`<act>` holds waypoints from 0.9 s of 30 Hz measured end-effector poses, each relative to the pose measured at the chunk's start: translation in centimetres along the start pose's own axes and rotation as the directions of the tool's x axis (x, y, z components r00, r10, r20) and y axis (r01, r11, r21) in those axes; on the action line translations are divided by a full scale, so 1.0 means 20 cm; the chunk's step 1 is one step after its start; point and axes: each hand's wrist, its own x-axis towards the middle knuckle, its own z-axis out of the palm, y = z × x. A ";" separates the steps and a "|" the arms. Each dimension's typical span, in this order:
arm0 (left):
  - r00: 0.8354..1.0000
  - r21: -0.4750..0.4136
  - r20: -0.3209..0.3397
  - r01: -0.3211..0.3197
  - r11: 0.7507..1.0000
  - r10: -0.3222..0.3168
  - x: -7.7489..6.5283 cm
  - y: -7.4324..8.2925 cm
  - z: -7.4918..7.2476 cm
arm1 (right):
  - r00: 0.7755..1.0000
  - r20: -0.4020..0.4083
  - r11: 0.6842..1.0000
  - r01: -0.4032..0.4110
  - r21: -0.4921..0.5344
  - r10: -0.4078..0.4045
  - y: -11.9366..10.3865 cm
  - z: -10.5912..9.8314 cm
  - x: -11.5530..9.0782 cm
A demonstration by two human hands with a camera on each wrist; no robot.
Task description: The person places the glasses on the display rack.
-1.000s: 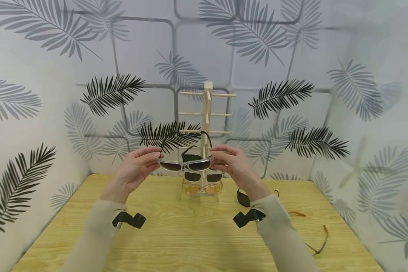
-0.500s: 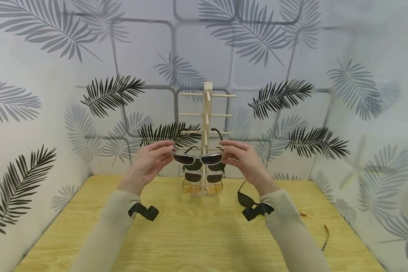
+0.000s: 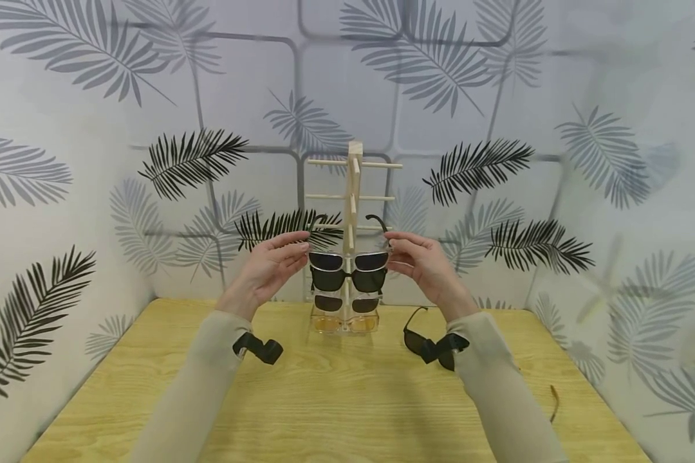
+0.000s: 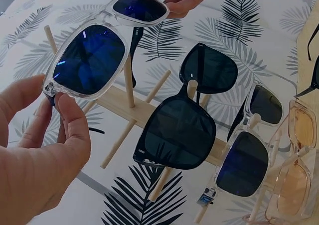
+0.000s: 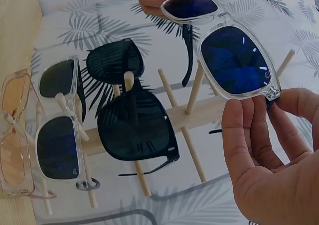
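Both hands hold one pair of clear-framed sunglasses point(image 3: 325, 260) with dark temples, just in front of a wooden display rack point(image 3: 354, 186). The left hand point(image 3: 275, 267) pinches its left hinge; in the left wrist view the thumb and fingers grip that corner, and the lenses point(image 4: 89, 59) look blue. At the opposite hinge the right hand point(image 3: 423, 267) pinches the frame, as the right wrist view shows at the clear corner point(image 5: 272, 93). Below on the rack hang black sunglasses point(image 4: 174, 130), another clear-framed pair with dark lenses point(image 5: 58, 148), and an orange-tinted pair point(image 3: 327, 323).
Bare pegs point(image 3: 382, 165) stick out from the rack's upper post. On the yellow wood table point(image 3: 336, 399) at the right lie black sunglasses point(image 3: 414, 341), partly behind the right wrist, and a brown temple point(image 3: 554, 402). A leaf-patterned wall stands behind.
Both hands have carried the clear-framed sunglasses rightward and slightly up, toward the rack. They are now centred on its post, above the black pair.
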 end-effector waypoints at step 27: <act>0.978 -0.012 -0.201 -0.053 0.999 0.049 0.14 -0.04 0.06 | 0.989 -0.113 0.996 -0.090 0.014 0.091 0.01 -0.04 0.17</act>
